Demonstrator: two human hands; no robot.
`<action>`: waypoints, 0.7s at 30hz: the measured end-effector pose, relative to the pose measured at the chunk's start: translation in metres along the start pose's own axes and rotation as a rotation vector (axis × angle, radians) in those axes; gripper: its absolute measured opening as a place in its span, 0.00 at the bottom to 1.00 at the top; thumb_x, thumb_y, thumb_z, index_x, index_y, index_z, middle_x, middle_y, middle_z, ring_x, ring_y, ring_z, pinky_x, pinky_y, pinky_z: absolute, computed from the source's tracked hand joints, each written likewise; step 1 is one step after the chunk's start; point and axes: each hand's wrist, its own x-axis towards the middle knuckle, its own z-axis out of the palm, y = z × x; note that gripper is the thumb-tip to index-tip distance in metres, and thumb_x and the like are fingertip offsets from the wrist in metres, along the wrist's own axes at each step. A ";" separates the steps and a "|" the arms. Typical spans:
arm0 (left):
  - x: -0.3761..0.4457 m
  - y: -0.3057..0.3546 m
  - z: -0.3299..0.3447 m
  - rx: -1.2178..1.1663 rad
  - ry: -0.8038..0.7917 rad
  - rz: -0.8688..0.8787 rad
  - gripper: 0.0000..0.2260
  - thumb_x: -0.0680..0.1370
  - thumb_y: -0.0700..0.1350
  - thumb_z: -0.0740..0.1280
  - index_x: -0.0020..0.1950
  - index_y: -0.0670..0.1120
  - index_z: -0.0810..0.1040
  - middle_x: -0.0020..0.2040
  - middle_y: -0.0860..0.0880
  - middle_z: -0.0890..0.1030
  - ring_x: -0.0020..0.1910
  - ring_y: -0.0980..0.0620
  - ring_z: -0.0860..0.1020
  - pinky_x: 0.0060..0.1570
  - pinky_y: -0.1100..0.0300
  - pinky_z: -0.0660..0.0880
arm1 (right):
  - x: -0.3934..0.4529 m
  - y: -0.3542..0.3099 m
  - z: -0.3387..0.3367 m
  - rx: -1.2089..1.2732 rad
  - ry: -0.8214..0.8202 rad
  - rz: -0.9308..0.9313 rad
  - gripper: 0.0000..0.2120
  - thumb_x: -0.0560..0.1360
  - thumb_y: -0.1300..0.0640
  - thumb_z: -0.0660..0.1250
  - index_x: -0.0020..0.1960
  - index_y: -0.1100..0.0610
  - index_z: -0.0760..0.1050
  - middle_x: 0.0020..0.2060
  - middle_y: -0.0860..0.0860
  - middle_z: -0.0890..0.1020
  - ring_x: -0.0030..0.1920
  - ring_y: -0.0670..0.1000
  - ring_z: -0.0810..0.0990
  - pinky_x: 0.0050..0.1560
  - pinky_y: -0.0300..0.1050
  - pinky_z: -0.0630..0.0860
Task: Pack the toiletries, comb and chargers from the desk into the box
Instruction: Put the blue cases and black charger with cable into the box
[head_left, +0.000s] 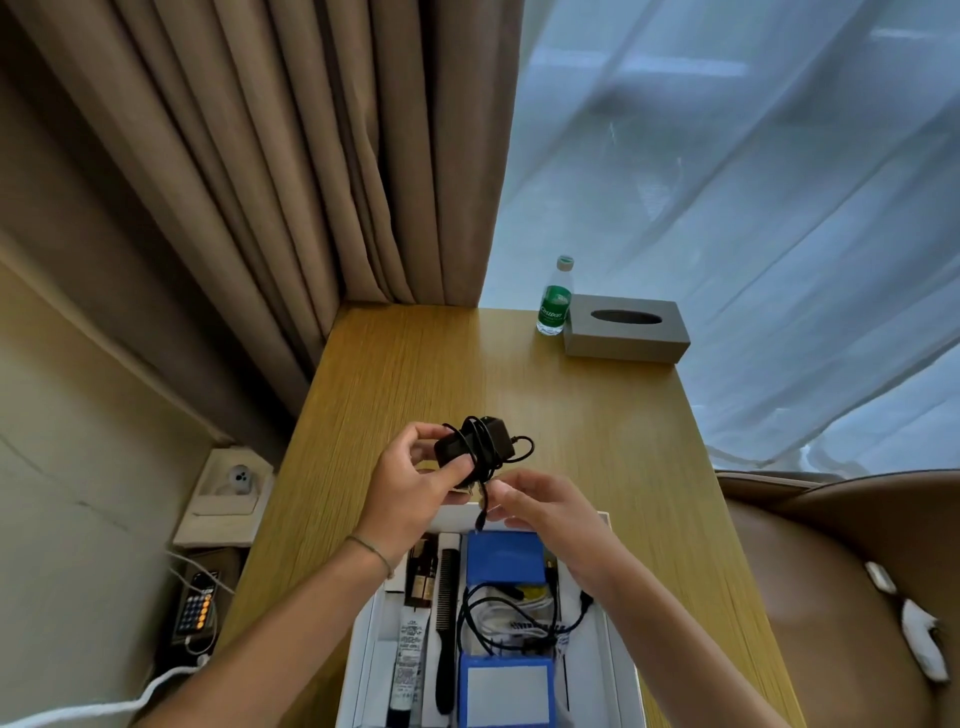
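Above the far edge of the white box (618, 613), the left hand (410, 483) holds a black charger (470, 447), its fingers (423, 431) wrapped closed around the block with the cable wound over it; the right hand (540, 506) pinches the loose cable end (482, 512) between closed fingertips, the plug dangling just over the box; inside lie a black comb (448, 618), a white tube (410, 654), a dark bottle (422, 577), two blue packs (506, 558) and coiled cables (514, 616); the box sits on the wooden worktop (415, 374); a green-labelled water bottle (556, 299) stands just beside a grey tissue box (626, 328) at the far edge.
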 end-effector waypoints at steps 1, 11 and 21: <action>0.000 0.000 0.000 0.016 0.000 0.012 0.14 0.72 0.39 0.76 0.54 0.47 0.77 0.51 0.42 0.82 0.43 0.47 0.86 0.36 0.51 0.83 | 0.000 0.000 0.003 0.004 -0.015 -0.011 0.10 0.81 0.53 0.67 0.52 0.58 0.82 0.48 0.55 0.87 0.51 0.51 0.85 0.55 0.44 0.80; 0.003 0.001 -0.006 0.201 -0.064 0.068 0.11 0.73 0.40 0.75 0.51 0.48 0.77 0.48 0.46 0.82 0.38 0.46 0.86 0.31 0.50 0.83 | -0.002 0.000 0.015 0.183 0.025 -0.101 0.09 0.81 0.59 0.65 0.46 0.57 0.82 0.30 0.51 0.79 0.34 0.51 0.77 0.47 0.46 0.76; 0.017 -0.015 -0.023 0.089 -0.025 -0.200 0.09 0.75 0.40 0.74 0.51 0.41 0.76 0.46 0.39 0.84 0.33 0.42 0.85 0.29 0.55 0.81 | -0.020 -0.021 -0.014 0.428 0.046 -0.243 0.10 0.81 0.56 0.64 0.45 0.59 0.80 0.29 0.54 0.77 0.33 0.52 0.76 0.48 0.50 0.76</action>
